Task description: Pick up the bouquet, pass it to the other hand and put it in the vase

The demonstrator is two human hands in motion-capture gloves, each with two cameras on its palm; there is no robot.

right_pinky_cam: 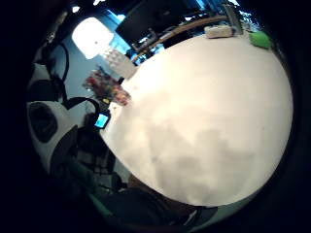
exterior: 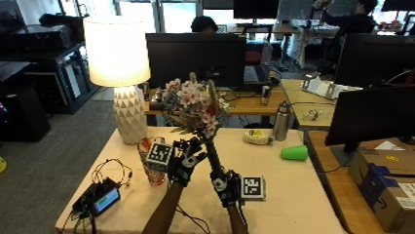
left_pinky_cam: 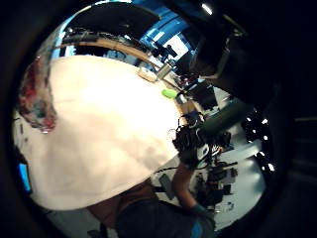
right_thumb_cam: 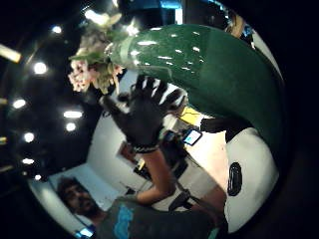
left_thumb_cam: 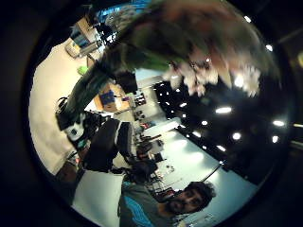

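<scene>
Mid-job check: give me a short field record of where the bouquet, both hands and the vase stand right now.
bouquet: upright above the table, flowers on top, stem wrap below
right hand: grips the lower stem wrap
left hand: beside the stems, fingers spread, not closed round them
vase: patterned glass, standing on the table left of the hands, no flowers in it
handover: bouquet in the right hand only
nearby: lamp, green cup, bottle

We can't make out any readable text, label, brand or number anywhere on this table.
</scene>
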